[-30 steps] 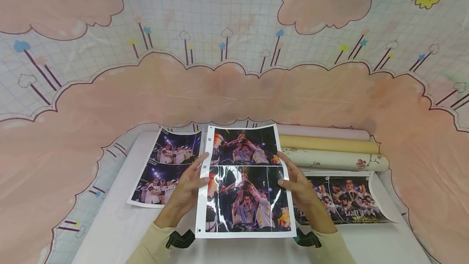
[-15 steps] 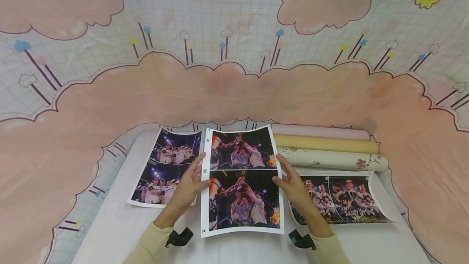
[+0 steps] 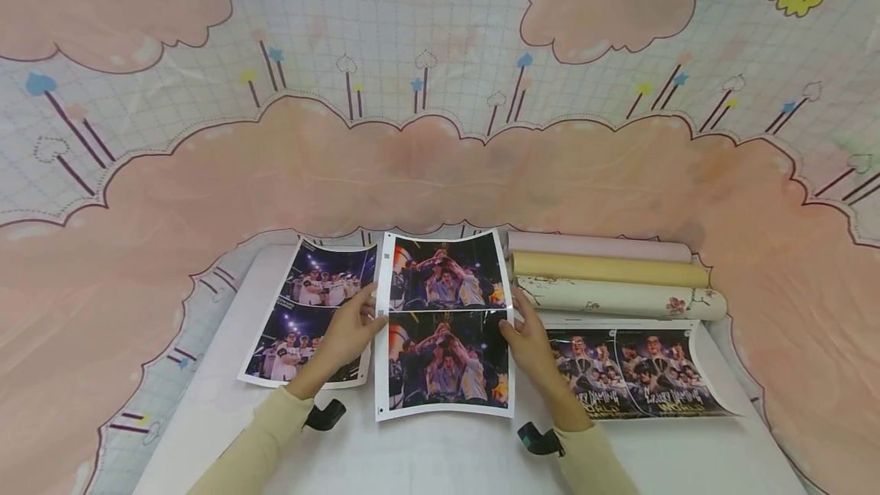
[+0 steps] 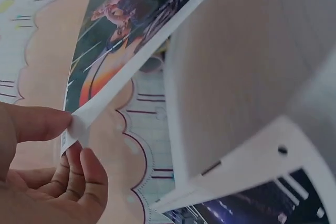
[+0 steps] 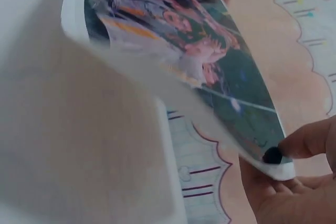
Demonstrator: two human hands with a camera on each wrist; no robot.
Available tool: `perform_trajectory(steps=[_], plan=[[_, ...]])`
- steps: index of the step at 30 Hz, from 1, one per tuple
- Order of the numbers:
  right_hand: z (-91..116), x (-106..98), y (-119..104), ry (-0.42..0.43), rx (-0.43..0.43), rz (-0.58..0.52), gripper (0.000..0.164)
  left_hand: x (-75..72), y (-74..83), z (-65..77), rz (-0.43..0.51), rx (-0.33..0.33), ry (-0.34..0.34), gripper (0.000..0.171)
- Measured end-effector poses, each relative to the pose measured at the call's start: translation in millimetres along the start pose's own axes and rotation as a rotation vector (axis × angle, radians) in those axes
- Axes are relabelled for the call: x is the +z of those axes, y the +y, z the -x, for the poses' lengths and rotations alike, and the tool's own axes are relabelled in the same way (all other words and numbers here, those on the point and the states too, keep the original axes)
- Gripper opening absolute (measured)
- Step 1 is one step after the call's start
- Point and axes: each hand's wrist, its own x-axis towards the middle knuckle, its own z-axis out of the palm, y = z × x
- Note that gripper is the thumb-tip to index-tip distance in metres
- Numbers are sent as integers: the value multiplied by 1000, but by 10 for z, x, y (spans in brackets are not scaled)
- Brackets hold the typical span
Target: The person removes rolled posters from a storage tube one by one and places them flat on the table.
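Note:
A glossy photo print (image 3: 447,357) with two like pictures of people lifting a trophy is held up over the middle of the white table. My left hand (image 3: 349,331) pinches its left edge, thumb in front and fingers behind. On the right edge my right hand (image 3: 532,342) pinches it the same way. The left wrist view shows the left thumb (image 4: 42,123) on the white margin of the sheet. In the right wrist view the right thumb (image 5: 310,139) presses the print's edge, and the sheet bows between the hands.
Another photo print (image 3: 285,350) of a group lies on the table at left, partly behind my left hand. To the right is a poster sheet (image 3: 656,373) with a curled corner. Behind it lie three paper rolls (image 3: 619,298). A patterned cloth (image 3: 440,174) hangs at the back.
Both hands have carried the print a little left and away from me. Its glare has gone, and more of the poster sheet at right shows. Both hands keep their pinch.

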Motion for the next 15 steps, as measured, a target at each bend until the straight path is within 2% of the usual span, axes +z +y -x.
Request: perform_trajectory(steps=[3, 6, 10, 15], plan=[[-68, 61, 29, 48, 11, 8, 66, -7, -67, -99, -41, 4, -1, 65], [-128, 123, 66, 111, 31, 83, 65, 4, -125, -202, -60, 8, -17, 64], [-205, 193, 131, 172, 35, 235, 64, 20, -177, -325, -112, 7, -43, 64], [-281, 242, 199, 221, 29, 324, 64, 43, -229, -419, -118, 12, -57, 63]])
